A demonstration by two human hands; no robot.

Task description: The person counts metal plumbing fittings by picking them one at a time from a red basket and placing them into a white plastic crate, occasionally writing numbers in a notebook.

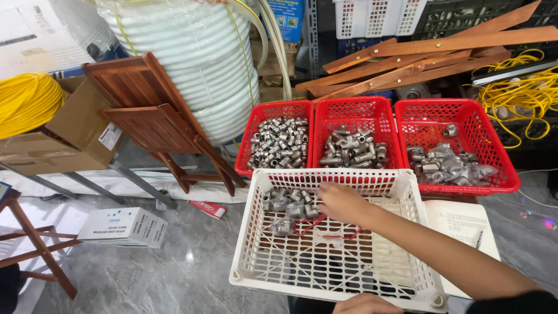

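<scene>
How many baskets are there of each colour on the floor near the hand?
Red baskets: 3
White basket: 1, with the right hand reaching inside
Total: 4

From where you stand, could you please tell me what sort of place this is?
Probably a hardware storeroom or workshop: three red baskets hold sorted metal pipe fittings, a big coil of white hose stands behind, and yellow cable and stacked crates crowd the floor.

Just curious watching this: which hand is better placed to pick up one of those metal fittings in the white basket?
Probably the right hand: it reaches into the white basket, beside the metal fittings. The left hand sits at the basket's near edge, farther away.
</scene>
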